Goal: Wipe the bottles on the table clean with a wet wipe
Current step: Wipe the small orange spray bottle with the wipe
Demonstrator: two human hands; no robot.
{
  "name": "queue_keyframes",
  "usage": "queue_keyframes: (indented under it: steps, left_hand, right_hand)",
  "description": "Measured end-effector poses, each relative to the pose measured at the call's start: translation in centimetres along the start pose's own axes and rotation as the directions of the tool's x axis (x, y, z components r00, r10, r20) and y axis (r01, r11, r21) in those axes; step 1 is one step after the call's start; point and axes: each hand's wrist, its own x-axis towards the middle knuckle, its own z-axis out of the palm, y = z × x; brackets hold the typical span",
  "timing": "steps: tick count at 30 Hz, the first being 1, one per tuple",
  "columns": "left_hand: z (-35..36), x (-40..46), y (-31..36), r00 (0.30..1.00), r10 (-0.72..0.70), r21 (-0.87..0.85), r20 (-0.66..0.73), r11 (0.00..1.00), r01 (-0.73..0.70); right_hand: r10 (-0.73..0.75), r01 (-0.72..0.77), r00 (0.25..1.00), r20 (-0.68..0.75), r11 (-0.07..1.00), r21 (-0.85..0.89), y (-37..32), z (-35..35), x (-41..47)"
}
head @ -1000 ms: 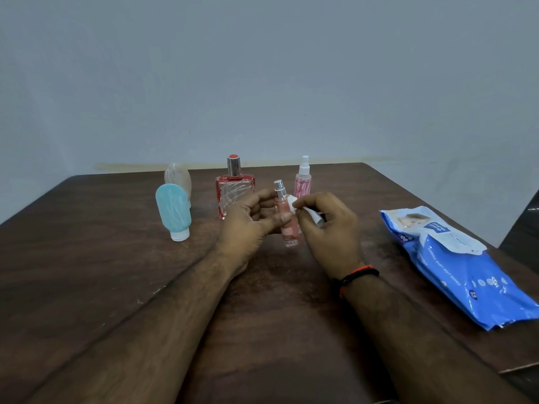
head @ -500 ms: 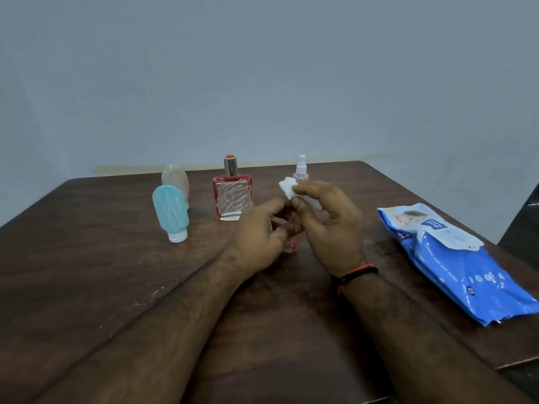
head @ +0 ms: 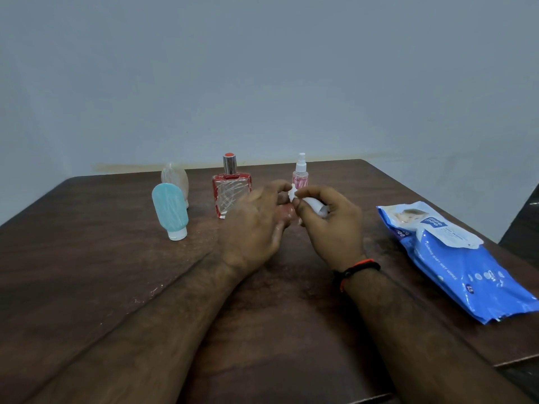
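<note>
My left hand [head: 253, 225] is closed around a small pink bottle [head: 287, 212], almost all of it hidden between my two hands. My right hand [head: 329, 223] pinches a folded white wet wipe [head: 312, 202] against the top of that bottle. On the dark wooden table [head: 87, 258] behind my hands stand a red square perfume bottle [head: 230, 193] with a silver cap and a thin pink spray bottle [head: 300, 174]. Further left stand a teal squeeze tube [head: 170, 211] on its white cap and a clear tube [head: 175, 177] behind it.
A blue pack of wet wipes [head: 455, 258] lies flat at the right side of the table, close to the right edge. A plain grey wall rises behind the table's far edge. Something dark shows at the far right past the table.
My hands lowered slightly and closed in over the small pink bottle, which showed upright a second ago. The wipe moved from its side to its top.
</note>
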Motion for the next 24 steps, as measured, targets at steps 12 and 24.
queue_keyframes:
  steps: [12, 24]
  left_hand:
    - [-0.23, 0.31, -0.17, 0.893, -0.395, -0.503, 0.213, 0.739, 0.447]
    - [-0.36, 0.86, 0.41, 0.89, -0.405, -0.54, 0.21, 0.71, 0.451]
  right_hand:
    - [-0.261, 0.263, 0.964, 0.049, 0.962, -0.067, -0.52, -0.27, 0.14]
    - [-0.343, 0.309, 0.928, -0.148, 0.927, -0.211, -0.38, -0.69, 0.25]
